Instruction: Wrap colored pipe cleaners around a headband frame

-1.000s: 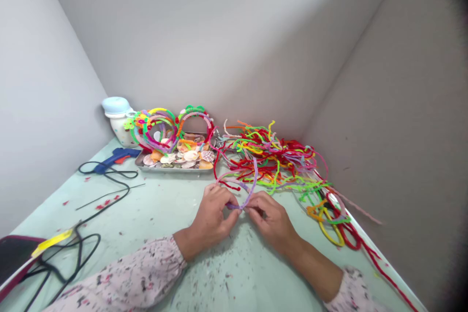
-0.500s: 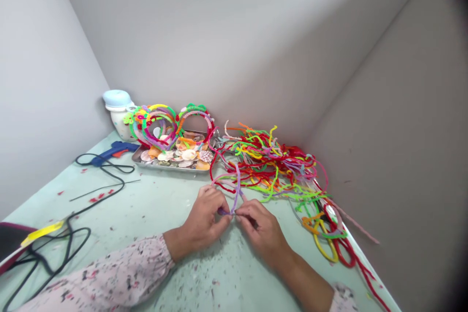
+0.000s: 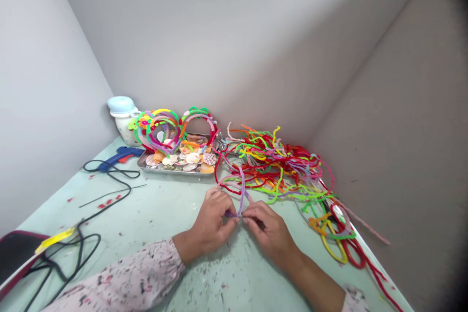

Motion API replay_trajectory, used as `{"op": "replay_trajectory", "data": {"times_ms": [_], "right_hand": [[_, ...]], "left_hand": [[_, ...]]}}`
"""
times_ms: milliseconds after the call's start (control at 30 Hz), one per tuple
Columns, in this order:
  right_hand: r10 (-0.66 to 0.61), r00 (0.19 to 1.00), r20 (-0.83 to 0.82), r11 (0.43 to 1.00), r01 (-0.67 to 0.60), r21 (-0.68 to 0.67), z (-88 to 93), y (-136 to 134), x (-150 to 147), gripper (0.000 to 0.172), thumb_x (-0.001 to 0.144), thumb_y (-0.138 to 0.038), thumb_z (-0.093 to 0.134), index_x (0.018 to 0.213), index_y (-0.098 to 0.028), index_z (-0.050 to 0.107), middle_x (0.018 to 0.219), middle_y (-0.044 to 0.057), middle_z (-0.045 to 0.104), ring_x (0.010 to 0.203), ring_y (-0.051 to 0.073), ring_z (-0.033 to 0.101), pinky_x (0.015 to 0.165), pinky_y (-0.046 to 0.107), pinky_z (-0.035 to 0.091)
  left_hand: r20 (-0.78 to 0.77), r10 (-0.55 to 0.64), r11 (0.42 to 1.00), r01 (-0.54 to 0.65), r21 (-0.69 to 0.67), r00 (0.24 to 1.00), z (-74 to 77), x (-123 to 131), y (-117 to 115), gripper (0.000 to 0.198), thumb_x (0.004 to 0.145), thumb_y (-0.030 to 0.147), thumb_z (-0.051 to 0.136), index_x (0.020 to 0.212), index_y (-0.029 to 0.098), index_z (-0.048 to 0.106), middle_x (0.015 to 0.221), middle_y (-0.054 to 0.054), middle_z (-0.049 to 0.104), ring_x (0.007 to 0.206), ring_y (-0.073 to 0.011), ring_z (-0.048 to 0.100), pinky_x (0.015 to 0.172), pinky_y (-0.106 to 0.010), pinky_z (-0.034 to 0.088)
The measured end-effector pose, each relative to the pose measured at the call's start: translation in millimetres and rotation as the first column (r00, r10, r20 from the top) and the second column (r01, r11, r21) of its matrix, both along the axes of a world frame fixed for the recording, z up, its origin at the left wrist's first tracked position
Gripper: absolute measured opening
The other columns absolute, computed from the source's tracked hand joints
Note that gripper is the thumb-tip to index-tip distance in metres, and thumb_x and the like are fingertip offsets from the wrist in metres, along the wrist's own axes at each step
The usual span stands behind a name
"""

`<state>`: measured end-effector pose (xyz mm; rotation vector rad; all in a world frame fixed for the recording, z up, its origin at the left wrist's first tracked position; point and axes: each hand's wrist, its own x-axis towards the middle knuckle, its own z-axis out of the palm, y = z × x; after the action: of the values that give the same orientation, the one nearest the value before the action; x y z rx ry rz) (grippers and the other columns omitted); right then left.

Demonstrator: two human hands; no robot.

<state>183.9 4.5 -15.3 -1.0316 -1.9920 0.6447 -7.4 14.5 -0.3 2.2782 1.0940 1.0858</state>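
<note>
A purple pipe cleaner point(image 3: 242, 187) stands up in a narrow loop between my two hands, above the pale green table. My left hand point(image 3: 215, 219) pinches its lower end between thumb and forefinger. Close beside it, my right hand point(image 3: 268, 229) is closed in a pinch at the same crossing point, where a pink and purple strand also runs behind the fingers. The fingertips nearly touch. Just beyond lies a tangled pile of coloured pipe cleaners point(image 3: 270, 156).
A metal tray point(image 3: 175, 171) of shells stands at the back, with colourful headbands point(image 3: 161, 131) on it. Left of it are a white bottle with a blue lid point(image 3: 122, 119), a blue glue gun point(image 3: 119, 157) and a black cord point(image 3: 81, 248). Grey walls enclose the back.
The whole view has shifted slightly, so everything appears a little further right and lower. Both hands keep their pinch around the purple pipe cleaner.
</note>
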Motion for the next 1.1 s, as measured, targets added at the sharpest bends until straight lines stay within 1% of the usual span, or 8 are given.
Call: {"op": "replay_trajectory", "data": {"times_ms": [100, 233, 500, 667, 767, 867, 967, 1100], "right_hand": [[-0.018, 1.000, 0.007, 1.000, 0.018, 0.001, 0.4, 0, -2, 0.013, 0.086, -0.016, 0.055, 0.093, -0.023, 0.064, 0.092, 0.004, 0.060, 0.087, 0.016, 0.058, 0.076, 0.028, 0.047], [-0.050, 0.999, 0.014, 0.999, 0.050, -0.018, 5.2, 0, -6, 0.012, 0.086, -0.017, 0.053, 0.089, -0.022, 0.064, 0.090, 0.004, 0.060, 0.087, 0.017, 0.058, 0.076, 0.028, 0.046], [-0.132, 0.990, 0.048, 0.989, 0.135, -0.061, 12.2, -2, -10, 0.012, 0.087, -0.021, 0.052, 0.087, -0.021, 0.065, 0.091, 0.005, 0.060, 0.084, 0.017, 0.058, 0.073, 0.028, 0.047], [-0.185, 0.982, 0.031, 0.982, 0.186, -0.038, 14.9, -8, -18, 0.013, 0.087, -0.021, 0.052, 0.086, -0.021, 0.065, 0.091, 0.005, 0.060, 0.085, 0.018, 0.059, 0.074, 0.029, 0.048], [-0.217, 0.976, 0.017, 0.976, 0.217, -0.003, 14.5, -12, -22, 0.013, 0.088, -0.021, 0.051, 0.088, -0.022, 0.064, 0.091, 0.005, 0.060, 0.092, 0.020, 0.059, 0.078, 0.030, 0.049], [-0.220, 0.975, 0.006, 0.975, 0.220, 0.025, 12.1, -13, -23, 0.014, 0.088, -0.021, 0.051, 0.089, -0.022, 0.064, 0.091, 0.006, 0.060, 0.091, 0.019, 0.059, 0.078, 0.031, 0.049], [-0.209, 0.978, 0.000, 0.978, 0.209, 0.021, 9.7, -12, -22, 0.014, 0.088, -0.020, 0.051, 0.089, -0.022, 0.064, 0.092, 0.005, 0.060, 0.087, 0.018, 0.059, 0.077, 0.030, 0.049], [-0.191, 0.982, -0.005, 0.981, 0.191, 0.018, 7.6, -10, -21, 0.013, 0.087, -0.018, 0.051, 0.089, -0.022, 0.064, 0.092, 0.005, 0.060, 0.088, 0.018, 0.058, 0.077, 0.030, 0.048]], "left_hand": [[0.004, 0.024, 1.000, -0.024, 0.004, 1.000, -1.7, -1, 1, 0.008, 0.076, 0.018, 0.057, 0.072, 0.018, 0.050, 0.069, 0.001, 0.051, 0.073, -0.0165, 0.047, 0.082, -0.036, 0.034], [0.012, 0.050, 0.999, -0.050, 0.008, 0.999, -2.4, 0, 1, 0.010, 0.075, 0.017, 0.059, 0.072, 0.018, 0.050, 0.069, 0.001, 0.052, 0.073, -0.0163, 0.048, 0.082, -0.036, 0.034], [0.031, 0.069, 0.997, -0.070, 0.020, 0.997, -1.2, 1, 1, 0.011, 0.076, 0.019, 0.061, 0.072, 0.018, 0.052, 0.069, 0.000, 0.056, 0.073, -0.0173, 0.051, 0.080, -0.036, 0.035], [0.039, 0.079, 0.996, -0.078, -0.032, 0.996, 0.4, -2, 0, 0.011, 0.078, 0.020, 0.060, 0.071, 0.019, 0.052, 0.069, 0.000, 0.056, 0.075, -0.0177, 0.051, 0.082, -0.036, 0.036], [0.050, 0.077, 0.996, -0.075, -0.045, 0.996, 0.7, -3, 0, 0.012, 0.079, 0.021, 0.060, 0.070, 0.019, 0.052, 0.069, 0.001, 0.055, 0.075, -0.0178, 0.051, 0.083, -0.037, 0.036], [0.054, 0.071, 0.996, -0.068, -0.051, 0.996, 0.5, -3, 0, 0.013, 0.080, 0.021, 0.059, 0.069, 0.019, 0.052, 0.068, 0.001, 0.055, 0.074, -0.0179, 0.051, 0.083, -0.037, 0.036], [0.050, 0.070, 0.996, -0.067, -0.057, 0.996, -0.2, -3, 1, 0.013, 0.080, 0.021, 0.059, 0.069, 0.018, 0.052, 0.069, 0.001, 0.055, 0.075, -0.0176, 0.051, 0.084, -0.037, 0.036], [0.050, 0.068, 0.996, -0.065, -0.057, 0.996, -1.6, -3, 2, 0.013, 0.080, 0.022, 0.059, 0.069, 0.018, 0.053, 0.068, 0.001, 0.055, 0.075, -0.0171, 0.051, 0.083, -0.036, 0.035]]}}
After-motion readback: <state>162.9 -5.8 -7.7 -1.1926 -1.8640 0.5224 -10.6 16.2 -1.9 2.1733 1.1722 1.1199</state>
